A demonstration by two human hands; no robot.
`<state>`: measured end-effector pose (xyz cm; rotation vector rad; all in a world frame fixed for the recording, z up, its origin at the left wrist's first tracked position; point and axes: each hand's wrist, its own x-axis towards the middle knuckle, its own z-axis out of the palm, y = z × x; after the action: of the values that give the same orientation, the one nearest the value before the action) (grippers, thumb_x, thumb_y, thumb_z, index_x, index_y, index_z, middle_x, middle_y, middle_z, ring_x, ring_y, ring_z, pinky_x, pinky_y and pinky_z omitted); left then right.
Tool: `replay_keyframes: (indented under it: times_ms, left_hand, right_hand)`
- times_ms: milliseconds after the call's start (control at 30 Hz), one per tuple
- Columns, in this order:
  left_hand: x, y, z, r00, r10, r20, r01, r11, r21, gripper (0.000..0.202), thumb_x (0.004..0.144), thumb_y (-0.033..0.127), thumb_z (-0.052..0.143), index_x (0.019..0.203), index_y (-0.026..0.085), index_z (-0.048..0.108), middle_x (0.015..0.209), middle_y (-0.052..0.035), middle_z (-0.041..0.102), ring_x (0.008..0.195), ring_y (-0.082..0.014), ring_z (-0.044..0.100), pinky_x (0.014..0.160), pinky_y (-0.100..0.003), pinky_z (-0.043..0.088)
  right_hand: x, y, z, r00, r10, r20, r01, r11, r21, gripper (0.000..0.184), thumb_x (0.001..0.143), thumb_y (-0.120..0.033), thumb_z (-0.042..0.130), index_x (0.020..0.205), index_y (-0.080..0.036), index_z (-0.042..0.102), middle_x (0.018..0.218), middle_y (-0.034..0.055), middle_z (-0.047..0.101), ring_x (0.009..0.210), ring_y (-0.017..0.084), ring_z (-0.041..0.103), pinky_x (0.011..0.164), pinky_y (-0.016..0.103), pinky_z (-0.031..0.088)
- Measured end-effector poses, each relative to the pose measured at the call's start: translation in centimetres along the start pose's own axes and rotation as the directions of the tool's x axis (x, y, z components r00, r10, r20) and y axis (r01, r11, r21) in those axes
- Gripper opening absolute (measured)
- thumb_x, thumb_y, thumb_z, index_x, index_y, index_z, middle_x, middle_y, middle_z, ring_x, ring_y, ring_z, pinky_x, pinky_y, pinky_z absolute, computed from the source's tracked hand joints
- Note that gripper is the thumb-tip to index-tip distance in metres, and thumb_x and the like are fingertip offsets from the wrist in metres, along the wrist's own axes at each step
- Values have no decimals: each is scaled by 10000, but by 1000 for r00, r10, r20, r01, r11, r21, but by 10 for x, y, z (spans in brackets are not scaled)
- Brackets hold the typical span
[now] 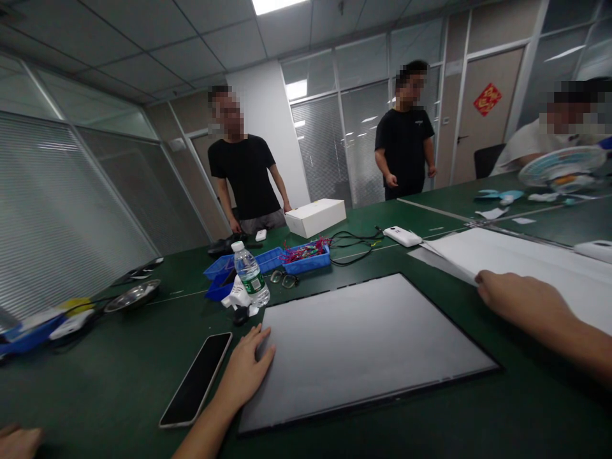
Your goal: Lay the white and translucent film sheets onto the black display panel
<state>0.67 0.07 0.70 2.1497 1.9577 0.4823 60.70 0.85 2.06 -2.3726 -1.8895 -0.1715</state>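
Note:
A large flat grey panel with a thin black frame [363, 344] lies on the green table [119, 376] in front of me. My left hand [246, 370] rests flat on its near left corner, fingers stretched out and open. A black smartphone [197, 379] lies face up just left of that hand. My right hand [514, 296] reaches to the right of the panel, fingers curled on the edge of a large white sheet [521, 261]. What the fingers grip beyond that edge is hidden.
A water bottle [251, 274], blue trays [287, 258] with coloured parts, glasses [284, 278], black cables [356, 245], a white box [315, 217] and a white device [403, 236] lie farther back. Two people in black shirts stand beyond the table; another sits at the right by a fan [561, 169]. Another hand [19, 441] shows at bottom left.

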Motion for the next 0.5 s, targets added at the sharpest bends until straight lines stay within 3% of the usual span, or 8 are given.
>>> replay_keyframes:
  times_ms: [133,200,267,300,367,433,467,500]
  left_hand:
    - [1,-1,0,1000,5,11,-5,1000,5,680,965,520,444,1495,117,584,1625,-177,432,1526,-348,367,1257,-552,277]
    - [2,-2,1,1000,2,12,-3,1000,3,689,965,532,443,1501,120,578,1631,-175,425,1532,-346,356,1263,-547,262]
    - [2,-3,1,1000,0,11,0,1000,3,693,965,537,439,1501,120,578,1634,-172,422,1532,-346,355,1267,-541,255]
    - [2,-2,1,1000,0,12,0,1000,5,693,965,536,436,1500,119,580,1633,-171,424,1531,-344,357,1267,-538,257]
    - [2,-1,1,1000,2,15,-2,1000,11,693,963,532,431,1498,116,581,1629,-168,432,1529,-334,366,1265,-527,267]
    - [2,0,1,1000,4,11,-5,1000,21,688,960,520,432,1491,112,587,1621,-169,442,1525,-324,374,1264,-516,273]
    - [2,0,1,1000,6,6,-6,1000,24,684,958,514,434,1488,111,590,1617,-170,448,1523,-321,379,1264,-514,276]
    - [2,1,1,1000,8,2,-8,1000,25,678,958,508,437,1483,110,595,1613,-171,453,1520,-321,385,1263,-515,279]
  right_hand:
    - [-13,-25,-9,994,-90,-67,89,996,-17,541,1030,-478,276,1199,-149,671,992,212,702,752,333,673,628,412,455]
    - [-22,-40,-8,976,-194,-103,193,981,-17,537,1039,-485,280,1250,-181,669,1109,184,709,844,329,696,685,431,497]
    - [-32,-55,-4,936,-326,-135,328,945,-11,490,1045,-462,317,1303,-236,667,1260,121,686,1021,299,700,830,430,540]
    - [-37,-62,-1,892,-416,-178,421,907,-10,460,1047,-431,338,1312,-256,671,1290,89,679,1080,272,693,896,412,545]
    - [-48,-77,4,714,-622,-322,644,763,-47,403,1051,-339,377,1310,-269,679,1272,48,693,1085,213,697,944,360,545]
    - [-60,-91,6,458,-762,-458,811,569,-135,379,1052,-233,384,1286,-240,682,1226,41,710,1022,172,709,894,317,546]
    - [-65,-98,7,355,-794,-494,856,488,-170,376,1055,-198,375,1270,-222,682,1207,43,716,996,158,709,864,301,541]
    - [-70,-104,6,291,-813,-504,883,431,-186,373,1061,-181,361,1250,-210,682,1192,43,719,983,149,708,843,291,534]
